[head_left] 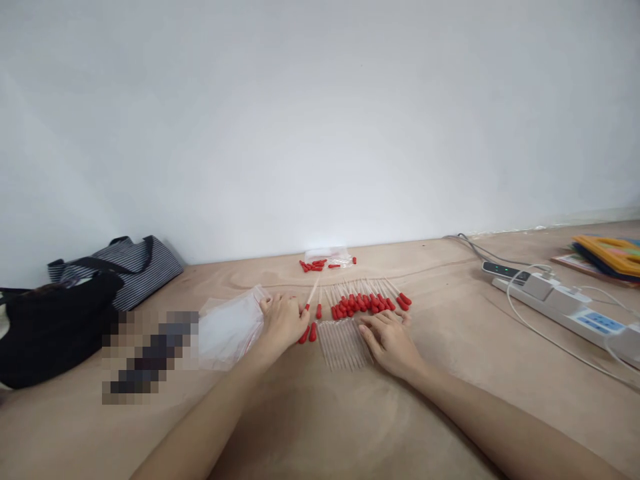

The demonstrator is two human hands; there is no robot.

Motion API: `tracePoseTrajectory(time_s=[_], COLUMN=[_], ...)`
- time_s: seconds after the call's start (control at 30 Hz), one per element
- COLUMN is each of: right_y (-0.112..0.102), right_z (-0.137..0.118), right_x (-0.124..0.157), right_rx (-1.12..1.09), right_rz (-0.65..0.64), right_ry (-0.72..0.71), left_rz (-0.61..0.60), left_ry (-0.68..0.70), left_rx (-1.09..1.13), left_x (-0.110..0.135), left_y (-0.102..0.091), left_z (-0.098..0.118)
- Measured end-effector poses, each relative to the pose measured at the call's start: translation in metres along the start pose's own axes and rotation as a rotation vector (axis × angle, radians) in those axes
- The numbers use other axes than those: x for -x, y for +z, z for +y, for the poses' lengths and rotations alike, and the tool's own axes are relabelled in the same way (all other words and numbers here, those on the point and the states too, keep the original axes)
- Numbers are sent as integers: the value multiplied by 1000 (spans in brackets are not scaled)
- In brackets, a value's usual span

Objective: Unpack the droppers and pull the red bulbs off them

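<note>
A brown table meets a pale wall. Far left sits one striped bag, contents hidden; left of centre, flat clear bags overlap past counting. At their right edge lies the left hand, grip half curled; I cannot tell what it holds. Beside it are four red bulbs. Mid-frame, droppers heap uncountably above one row of tubes. The right hand rests at the row's right end, grip loosely bent, its hold also unclear. Right: one power strip.

From the clear dropper tubes, the bare wooden table gives free passage at 6 o'clock. Red-bulbed droppers obstruct 12 o'clock, zip bags 9 o'clock, the power strip 3 o'clock.
</note>
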State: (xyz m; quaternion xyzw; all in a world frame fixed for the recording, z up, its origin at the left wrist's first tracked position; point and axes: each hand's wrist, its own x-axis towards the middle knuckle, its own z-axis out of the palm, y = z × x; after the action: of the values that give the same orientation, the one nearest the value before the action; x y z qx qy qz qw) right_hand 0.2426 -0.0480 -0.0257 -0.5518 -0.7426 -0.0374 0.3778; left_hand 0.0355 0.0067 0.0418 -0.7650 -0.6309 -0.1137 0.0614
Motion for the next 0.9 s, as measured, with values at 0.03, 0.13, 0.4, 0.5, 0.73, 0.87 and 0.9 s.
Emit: tracePoseTrajectory(time_s=[0.03, 0.13, 0.4, 0.5, 0.73, 0.87, 0.9], right_y=[1, 0, 0, 4, 2, 4, 6], right_z=[1, 1, -8, -8, -11, -15, -16], right_x=[0, -1, 0, 1, 1, 1, 1], right_rx=[8, 47, 60, 46, 41, 70, 86], right_rz=[26, 126, 180, 172, 79, 78, 81], right_ry=[-13, -87, -421, -458, -403, -420, -422], left_rz=[30, 222, 531, 556, 506, 517, 521], left_ry=[53, 337, 749, 734, 642, 627, 628], left_rx=[2, 1, -25, 81, 252, 252, 243], left_x=[11, 40, 56, 57, 55, 54, 54], left_y=[-2, 1, 32, 36, 44, 46, 46], left_z=[-2, -2, 14, 17, 13, 14, 14])
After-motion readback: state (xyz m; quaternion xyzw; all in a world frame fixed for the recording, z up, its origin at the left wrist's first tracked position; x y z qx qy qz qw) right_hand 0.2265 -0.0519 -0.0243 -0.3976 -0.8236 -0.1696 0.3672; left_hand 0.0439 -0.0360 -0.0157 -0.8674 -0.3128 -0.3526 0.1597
